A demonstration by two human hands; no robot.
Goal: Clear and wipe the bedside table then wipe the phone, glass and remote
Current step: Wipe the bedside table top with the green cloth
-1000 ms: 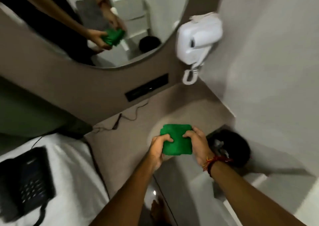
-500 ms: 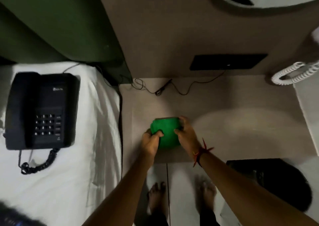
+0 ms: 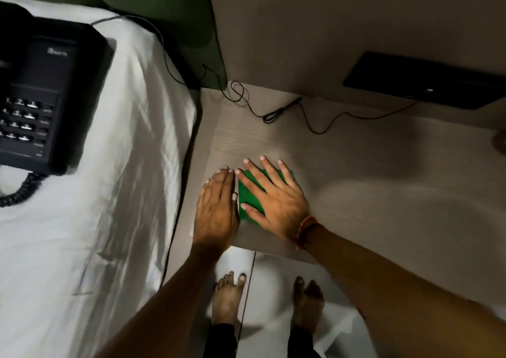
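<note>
The right hand (image 3: 275, 200) lies flat, fingers spread, on a folded green cloth (image 3: 250, 197) on the pale wood-grain bedside table (image 3: 369, 166). The left hand (image 3: 216, 210) rests flat and unclenched at the cloth's 9 o'clock. A black corded phone (image 3: 38, 95) sits on the white bedsheet (image 3: 115, 193).

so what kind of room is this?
Probably a hotel bedroom. A bed with white sheets carries a black desk phone, a green padded headboard stands behind it, and both hands press a green cloth on a bedside table.
</note>
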